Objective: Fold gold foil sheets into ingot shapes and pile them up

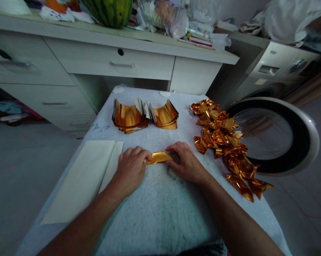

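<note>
Room: a white cabinet with drawers is seen behind the tabletop, and a washing machine is placed at the right.
Stacked sheets: two curved stacks of gold sheets, a left stack and a right stack, are set side by side beyond the hands.
Folded pieces: a long heap of shiny folded gold pieces is spread along the right side, near the right forearm.
Pale paper: flat pale sheets are laid at the left, partly covered by the left forearm.
Gold strip: one narrow gold strip is held across the middle, nearer than the two stacks.
Left hand: the strip's left end is clamped by the grip of the left hand, under the thumb.
Right hand: the right end is met by the grip of the right hand; whether it is pressed there cannot be told.
Edges: by the heap the right edge is crowded, and beside it the open round door is seen; bare room is left between the forearms.
Surface: a pale cloth with faint pattern is spread on it.
Cabinet top: a watermelon and clear plastic bags are kept there.
</note>
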The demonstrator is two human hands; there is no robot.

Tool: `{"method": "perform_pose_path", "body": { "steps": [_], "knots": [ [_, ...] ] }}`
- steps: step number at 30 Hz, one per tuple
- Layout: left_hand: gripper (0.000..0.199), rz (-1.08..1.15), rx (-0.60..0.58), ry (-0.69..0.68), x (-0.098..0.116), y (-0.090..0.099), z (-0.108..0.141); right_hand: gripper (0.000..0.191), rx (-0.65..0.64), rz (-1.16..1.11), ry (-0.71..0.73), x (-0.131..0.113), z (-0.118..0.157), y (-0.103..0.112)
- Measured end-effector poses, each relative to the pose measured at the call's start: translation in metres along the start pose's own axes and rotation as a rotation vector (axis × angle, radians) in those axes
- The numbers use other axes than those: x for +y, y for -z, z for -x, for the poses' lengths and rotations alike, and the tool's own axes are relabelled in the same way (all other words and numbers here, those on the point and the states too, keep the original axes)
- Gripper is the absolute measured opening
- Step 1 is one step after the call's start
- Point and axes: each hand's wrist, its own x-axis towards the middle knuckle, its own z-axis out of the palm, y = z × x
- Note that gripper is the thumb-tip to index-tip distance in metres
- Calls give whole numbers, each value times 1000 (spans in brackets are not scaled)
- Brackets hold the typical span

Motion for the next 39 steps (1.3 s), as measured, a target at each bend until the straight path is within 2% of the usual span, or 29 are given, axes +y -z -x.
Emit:
{"method": "perform_pose_path", "body": {
  "steps": [6,16,26,35,39],
  "knots": [
    [10,29,26,-24,1,2,2,26,-16,50,36,-2,0,-5],
    [11,83,60,-95,1,0,1,15,5,40,46,-4,-1,-3],
    [15,192,83,-86,4,3,2,10,53,-44,26,-9,-1,0],
    [19,229,96,-68,9,3,3,16,57,-86,-5,-12,1,-2],
    [21,227,137,-76,9,2,4,20,65,-95,-11,-14,2,-2]
  ]
}}
